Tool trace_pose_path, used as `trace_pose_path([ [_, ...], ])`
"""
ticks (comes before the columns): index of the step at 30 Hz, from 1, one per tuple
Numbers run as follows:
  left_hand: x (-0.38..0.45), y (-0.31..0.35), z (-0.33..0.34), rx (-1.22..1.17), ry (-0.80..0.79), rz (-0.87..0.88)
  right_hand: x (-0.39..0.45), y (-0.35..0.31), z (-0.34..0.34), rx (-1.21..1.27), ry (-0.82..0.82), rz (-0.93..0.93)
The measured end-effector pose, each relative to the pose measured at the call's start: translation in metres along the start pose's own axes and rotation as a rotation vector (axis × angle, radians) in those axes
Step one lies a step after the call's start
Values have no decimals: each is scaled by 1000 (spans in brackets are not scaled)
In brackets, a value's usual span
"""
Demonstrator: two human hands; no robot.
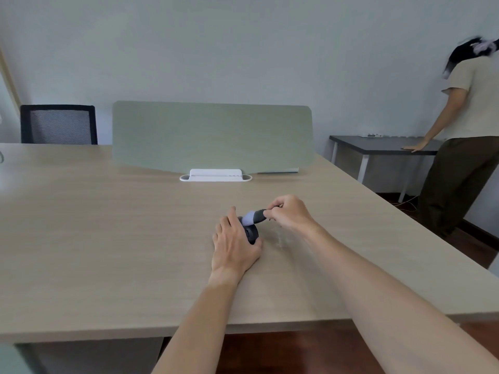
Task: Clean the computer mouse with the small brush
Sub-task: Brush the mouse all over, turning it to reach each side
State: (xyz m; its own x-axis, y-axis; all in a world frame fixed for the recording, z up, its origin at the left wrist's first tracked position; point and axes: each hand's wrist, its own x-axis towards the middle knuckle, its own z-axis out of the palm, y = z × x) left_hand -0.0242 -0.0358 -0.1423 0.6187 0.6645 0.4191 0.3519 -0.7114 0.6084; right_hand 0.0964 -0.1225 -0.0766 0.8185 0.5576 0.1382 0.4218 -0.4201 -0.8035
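near the centre of the frame, a left hand [234,247] is pressing a dark computer mouse [251,233] onto a pale wooden counter [108,238], fingers wrapped around it. just right of it, a right hand [290,213] is pinching a small brush [255,216], pale bristles touching the mouse's top.

light wood-grain desk [108,238], wide and mostly bare. on it: dark computer mouse [251,234] near the middle, resting on the top, left hand [235,247] laid flat beside and over it; pale green divider panel [213,136] upright at the far edge in a white base [216,176].
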Motion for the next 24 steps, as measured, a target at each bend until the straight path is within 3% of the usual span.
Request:
trace_pose_path([
  [4, 0, 1, 0, -33, 0, -5, 4, -5, -12, -70, 74, -68],
  [8, -1, 2, -1, -49, -8, -11, 3, -11, -2, 39, 174, -150],
  [15, -3, 0, -1, -97, 15, 3, 0, -12, 8, 57, -86, -46],
  [20, -2, 0, -2, -118, -7, 7, 2, -14, 8, 80, 34, -60],
  [24, -3, 1, -3, -113, -11, 7, 8, -6, 5, -180, 117, -175],
])
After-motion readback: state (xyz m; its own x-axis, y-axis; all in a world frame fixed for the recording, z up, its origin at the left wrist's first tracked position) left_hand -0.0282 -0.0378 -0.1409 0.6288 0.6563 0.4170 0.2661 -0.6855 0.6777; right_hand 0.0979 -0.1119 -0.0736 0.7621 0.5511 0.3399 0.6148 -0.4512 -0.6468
